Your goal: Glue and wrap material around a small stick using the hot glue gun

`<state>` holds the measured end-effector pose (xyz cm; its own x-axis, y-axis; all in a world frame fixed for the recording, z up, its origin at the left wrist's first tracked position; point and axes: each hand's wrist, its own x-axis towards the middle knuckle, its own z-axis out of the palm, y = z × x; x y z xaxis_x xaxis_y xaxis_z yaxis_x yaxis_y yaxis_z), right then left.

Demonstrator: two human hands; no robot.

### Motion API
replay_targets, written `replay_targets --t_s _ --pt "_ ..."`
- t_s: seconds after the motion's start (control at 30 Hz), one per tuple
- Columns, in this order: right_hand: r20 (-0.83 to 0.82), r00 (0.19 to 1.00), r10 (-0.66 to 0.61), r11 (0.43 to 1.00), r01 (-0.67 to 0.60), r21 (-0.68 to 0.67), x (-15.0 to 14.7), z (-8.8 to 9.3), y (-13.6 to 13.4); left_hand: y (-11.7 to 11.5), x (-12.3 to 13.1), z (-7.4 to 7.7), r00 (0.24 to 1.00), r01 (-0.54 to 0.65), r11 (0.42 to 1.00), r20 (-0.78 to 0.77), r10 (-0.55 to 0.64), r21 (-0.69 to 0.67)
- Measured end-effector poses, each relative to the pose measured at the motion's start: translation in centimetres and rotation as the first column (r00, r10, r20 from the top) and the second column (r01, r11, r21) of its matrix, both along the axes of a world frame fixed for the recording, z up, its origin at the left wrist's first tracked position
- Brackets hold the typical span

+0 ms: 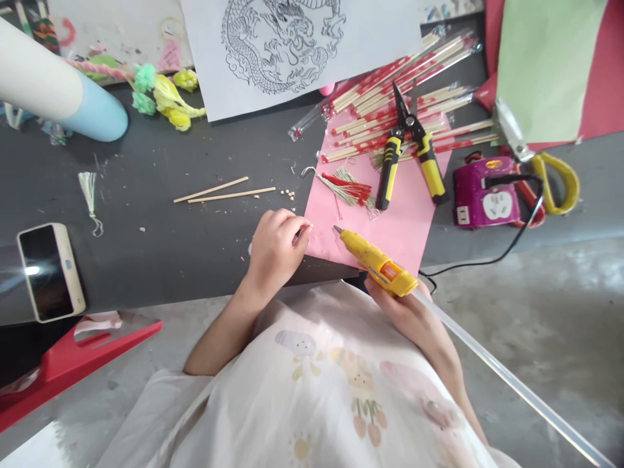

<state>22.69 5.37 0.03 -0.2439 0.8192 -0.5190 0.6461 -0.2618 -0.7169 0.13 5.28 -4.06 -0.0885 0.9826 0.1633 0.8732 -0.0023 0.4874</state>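
My right hand [397,305] is wrapped round a yellow hot glue gun [375,260], its nozzle pointing up and left over a pink paper sheet [397,227]. A long clear glue stick [507,374] trails from the back of the gun. Left of the nozzle, my left hand [280,244] pinches with thumb and forefinger at the sheet's edge; whatever is between the fingertips is too small to name. Two thin wooden sticks [231,194] and small pale crumbs [287,194] lie beyond that hand. A red and cream tassel [348,186] rests on the pink sheet.
Yellow-handled pliers [412,123] lie over wrapped chopsticks [370,107]. Scissors [556,179] and a purple socket box [485,195] with a cable are at right. A dragon drawing [287,45] lies at the back. Leftward are a phone [51,272], a white tassel [89,195] and a blue-white cylinder [92,104].
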Motion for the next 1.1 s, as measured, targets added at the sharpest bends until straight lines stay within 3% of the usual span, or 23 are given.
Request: replay_targets --t_s 0.4,0.63,0.9,1.1 --pt "0.013 0.999 0.046 0.997 -0.046 0.057 0.5 -0.4 -0.1 0.3 0.2 0.4 0.998 0.051 0.998 -0.042 -0.050 0.031" --pt "-0.007 0.997 0.076 0.994 -0.075 0.076 1.1 -0.9 -0.3 0.2 -0.3 1.3 0.999 0.026 0.998 -0.042 -0.028 -0.050" --pt "-0.041 0.998 0.057 0.997 -0.055 0.055 0.9 -1.0 -0.4 0.7 -0.7 1.6 0.969 0.174 0.978 -0.155 -0.191 -0.119" --pt "-0.039 0.998 0.040 0.997 -0.037 0.069 1.1 -1.1 -0.5 1.1 -0.6 2.7 0.932 0.234 0.952 -0.234 -0.278 -0.199"
